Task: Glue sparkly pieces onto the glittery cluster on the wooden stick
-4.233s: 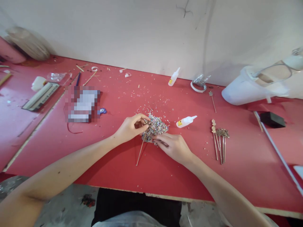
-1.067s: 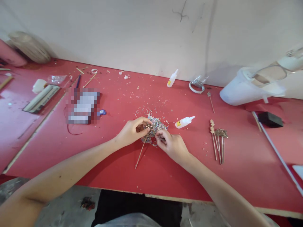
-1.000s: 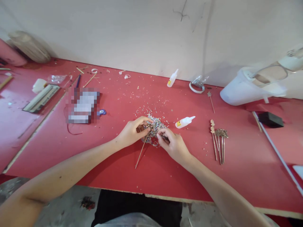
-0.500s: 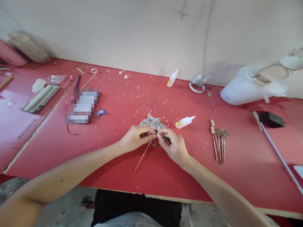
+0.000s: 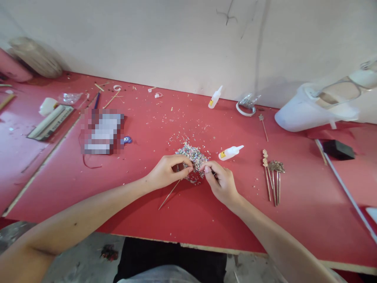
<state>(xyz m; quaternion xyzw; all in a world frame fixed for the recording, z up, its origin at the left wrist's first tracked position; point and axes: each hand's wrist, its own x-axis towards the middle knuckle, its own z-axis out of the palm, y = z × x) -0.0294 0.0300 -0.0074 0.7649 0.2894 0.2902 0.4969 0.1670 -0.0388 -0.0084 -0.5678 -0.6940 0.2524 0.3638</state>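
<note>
A pile of small shiny multicoloured chips (image 5: 193,154) lies on the red table (image 5: 141,137). My left hand (image 5: 166,171) is at the pile's left side, thumb and fingertips pinched on a thin stick (image 5: 170,195) that slants down to the left; its upper end is hidden by the fingers. At the pile's right side my right hand (image 5: 220,182) has thumb and index finger pressed together, with something small and dark partly showing behind them. A small gap separates the two hands. One white glue bottle (image 5: 231,153) lies just beyond my right hand.
Another glue bottle (image 5: 215,97) is near the wall. Decorated sticks (image 5: 273,182) lie at right, below a white tub (image 5: 300,108) and beside a black block (image 5: 338,149). On the left are a blurred rectangular item (image 5: 103,133) and a knife box (image 5: 51,122).
My hands have parted slightly, the right one moving right. The stick's lower end has swung left and a little up.
</note>
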